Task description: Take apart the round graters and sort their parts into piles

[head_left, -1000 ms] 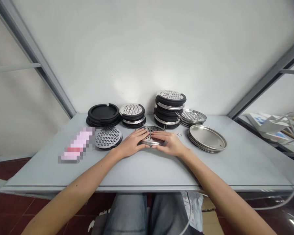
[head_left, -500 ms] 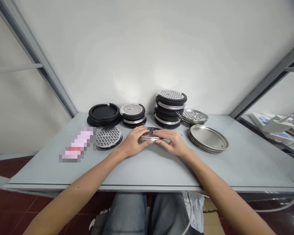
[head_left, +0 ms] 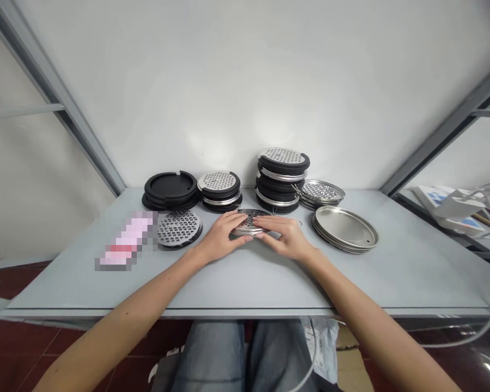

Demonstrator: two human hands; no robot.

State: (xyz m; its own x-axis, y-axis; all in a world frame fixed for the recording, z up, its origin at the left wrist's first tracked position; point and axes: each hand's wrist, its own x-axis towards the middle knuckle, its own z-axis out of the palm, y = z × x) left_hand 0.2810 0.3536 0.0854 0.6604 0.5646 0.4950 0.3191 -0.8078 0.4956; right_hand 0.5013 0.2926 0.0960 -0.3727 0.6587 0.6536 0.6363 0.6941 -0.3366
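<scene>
A round perforated metal disc (head_left: 251, 216) sits in a shallow metal pan on the grey table (head_left: 245, 283), straight ahead of me. My left hand (head_left: 220, 237) lies on its left side with fingers stretched flat over the holes. My right hand (head_left: 286, 236) covers its right side, fingers laid flat and pressing on the rim. The near edge of the disc is hidden under both hands.
Another perforated disc on a black ring (head_left: 178, 227) lies to the left, beside a blurred pink object (head_left: 126, 240). Along the wall stand black rings (head_left: 170, 188), a short stack (head_left: 219, 189) and a tall stack (head_left: 281, 178) of assembled pieces. Perforated discs (head_left: 322, 193) and plain metal pans (head_left: 345, 228) lie right.
Both hands have stayed on the disc. My fingers have crept slightly over its top and the disc looks pressed lower into the pan; the view shifted a little.
</scene>
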